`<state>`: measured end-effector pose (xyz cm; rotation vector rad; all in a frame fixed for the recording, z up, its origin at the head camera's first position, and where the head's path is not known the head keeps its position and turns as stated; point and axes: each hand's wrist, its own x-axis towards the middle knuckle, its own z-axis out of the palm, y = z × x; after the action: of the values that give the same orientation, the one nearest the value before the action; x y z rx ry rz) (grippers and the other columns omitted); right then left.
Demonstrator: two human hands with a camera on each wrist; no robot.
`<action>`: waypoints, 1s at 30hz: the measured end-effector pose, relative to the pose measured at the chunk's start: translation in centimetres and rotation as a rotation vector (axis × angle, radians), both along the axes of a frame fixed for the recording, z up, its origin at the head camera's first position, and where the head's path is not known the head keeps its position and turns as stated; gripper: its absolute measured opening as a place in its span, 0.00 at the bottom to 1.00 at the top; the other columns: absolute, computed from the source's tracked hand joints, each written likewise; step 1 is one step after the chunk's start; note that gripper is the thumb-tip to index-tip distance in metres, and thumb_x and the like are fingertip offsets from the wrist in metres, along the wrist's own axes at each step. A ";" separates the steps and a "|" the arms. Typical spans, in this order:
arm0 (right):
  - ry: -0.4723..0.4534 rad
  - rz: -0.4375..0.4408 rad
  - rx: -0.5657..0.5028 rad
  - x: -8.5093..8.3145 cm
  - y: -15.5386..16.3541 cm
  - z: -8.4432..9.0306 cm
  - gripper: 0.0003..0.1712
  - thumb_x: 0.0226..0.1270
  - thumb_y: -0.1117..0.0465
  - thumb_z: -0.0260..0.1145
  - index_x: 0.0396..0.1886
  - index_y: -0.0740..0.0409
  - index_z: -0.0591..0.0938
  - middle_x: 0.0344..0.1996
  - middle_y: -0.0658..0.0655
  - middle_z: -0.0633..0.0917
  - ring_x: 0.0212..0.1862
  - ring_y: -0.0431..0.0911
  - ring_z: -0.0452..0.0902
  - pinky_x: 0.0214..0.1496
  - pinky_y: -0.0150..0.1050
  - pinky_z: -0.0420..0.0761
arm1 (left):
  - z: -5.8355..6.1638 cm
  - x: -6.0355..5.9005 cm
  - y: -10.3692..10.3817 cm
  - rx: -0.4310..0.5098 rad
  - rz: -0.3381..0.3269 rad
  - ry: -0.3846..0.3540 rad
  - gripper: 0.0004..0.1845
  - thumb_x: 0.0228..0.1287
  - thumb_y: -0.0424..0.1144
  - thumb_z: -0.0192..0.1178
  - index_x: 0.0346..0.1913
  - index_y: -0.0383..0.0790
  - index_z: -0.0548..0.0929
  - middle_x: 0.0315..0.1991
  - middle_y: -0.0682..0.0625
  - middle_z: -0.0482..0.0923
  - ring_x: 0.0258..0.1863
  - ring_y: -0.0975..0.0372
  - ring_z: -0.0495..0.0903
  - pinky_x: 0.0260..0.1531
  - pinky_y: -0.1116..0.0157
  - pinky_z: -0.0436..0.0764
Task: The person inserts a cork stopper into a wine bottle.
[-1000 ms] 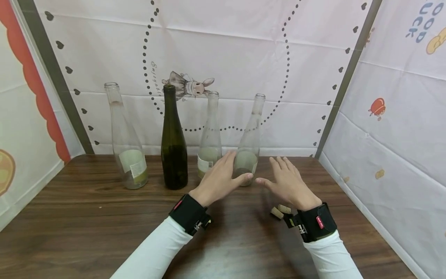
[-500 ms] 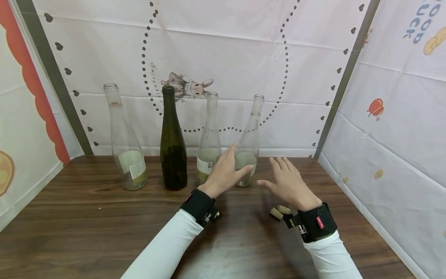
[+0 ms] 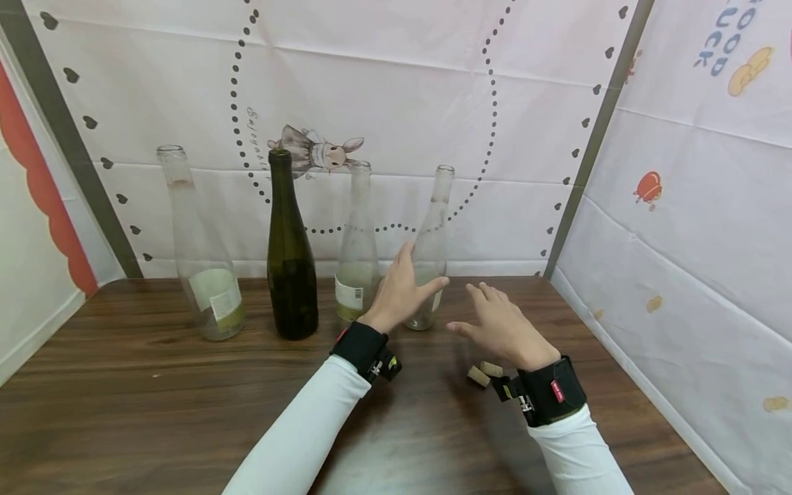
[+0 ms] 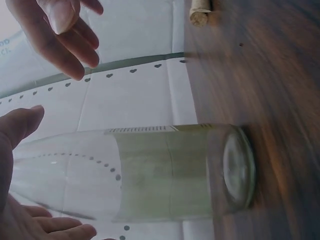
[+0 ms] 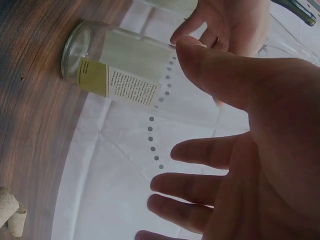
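My left hand (image 3: 401, 294) reaches to the rightmost clear glass bottle (image 3: 431, 240), fingers extended beside it and thumb apart. Whether the fingers touch the glass I cannot tell. The bottle stands upright on the brown table, its pale label (image 4: 165, 175) partly covered by the hand in the head view. To its right, my right hand (image 3: 504, 333) hovers with spread, relaxed fingers and holds nothing. Two corks lie near the right wrist: one cork (image 3: 478, 376) and a second cork (image 3: 491, 369) behind it.
Left of the hands stand another clear bottle (image 3: 357, 254), a dark green bottle (image 3: 292, 275) and a clear bottle (image 3: 210, 275) at the far left. A printed cloth wall (image 3: 396, 89) rises behind the table (image 3: 185, 412), with more cloth at both sides.
My left hand has moved right and forward, up along the rightmost bottle. The right hand stays about where it was. The head view has turned slightly to the right.
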<state>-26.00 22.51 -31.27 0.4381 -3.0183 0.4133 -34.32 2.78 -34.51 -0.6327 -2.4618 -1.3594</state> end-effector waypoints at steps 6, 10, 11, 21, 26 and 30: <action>-0.097 -0.006 -0.021 0.1 -0.2 0.1 0.44 0.78 0.45 0.68 0.78 0.71 0.65 0.73 0.76 0.70 0.74 0.68 0.68 0.71 0.64 0.70 | -0.2 -1.2 0.7 0.086 0.015 -0.009 0.59 0.68 0.55 0.73 0.87 0.41 0.43 0.86 0.40 0.46 0.82 0.46 0.53 0.76 0.47 0.60; -0.137 -0.009 0.002 0.3 0.1 0.1 0.38 0.76 0.49 0.71 0.71 0.72 0.72 0.64 0.72 0.80 0.65 0.62 0.79 0.65 0.59 0.77 | -0.3 -1.8 0.9 0.095 0.007 -0.003 0.58 0.68 0.52 0.74 0.87 0.42 0.44 0.85 0.41 0.48 0.81 0.45 0.56 0.75 0.47 0.62; -0.146 -0.009 0.005 0.3 0.2 0.1 0.36 0.75 0.51 0.72 0.70 0.72 0.74 0.61 0.70 0.82 0.61 0.60 0.81 0.63 0.57 0.79 | -0.3 -2.0 0.9 0.097 0.002 0.004 0.58 0.69 0.50 0.74 0.87 0.42 0.44 0.85 0.40 0.49 0.81 0.46 0.57 0.75 0.47 0.62; -0.261 -0.018 0.039 0.3 0.8 -0.5 0.24 0.60 0.63 0.82 0.55 0.66 0.85 0.50 0.61 0.88 0.45 0.49 0.85 0.49 0.51 0.85 | 0.0 -2.1 0.8 0.088 0.021 0.010 0.55 0.67 0.50 0.75 0.86 0.41 0.51 0.75 0.36 0.68 0.72 0.45 0.71 0.68 0.46 0.72; -0.282 -0.028 0.057 0.0 0.7 -1.1 0.27 0.56 0.64 0.84 0.55 0.66 0.86 0.52 0.62 0.88 0.46 0.50 0.85 0.49 0.52 0.85 | 0.3 -1.8 0.9 0.069 0.053 0.005 0.52 0.66 0.50 0.76 0.83 0.39 0.57 0.71 0.36 0.73 0.68 0.45 0.75 0.64 0.46 0.76; -0.296 -0.040 0.072 -0.1 0.6 -1.4 0.28 0.54 0.63 0.85 0.54 0.64 0.86 0.51 0.60 0.88 0.45 0.50 0.83 0.47 0.51 0.85 | 0.5 -1.4 1.1 0.065 0.064 -0.014 0.50 0.64 0.49 0.76 0.81 0.37 0.60 0.69 0.37 0.75 0.66 0.45 0.77 0.62 0.47 0.78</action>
<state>-26.05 23.14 -32.70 0.3470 -3.3308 0.4008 -35.71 3.92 -34.02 -0.5275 -2.4161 -1.4172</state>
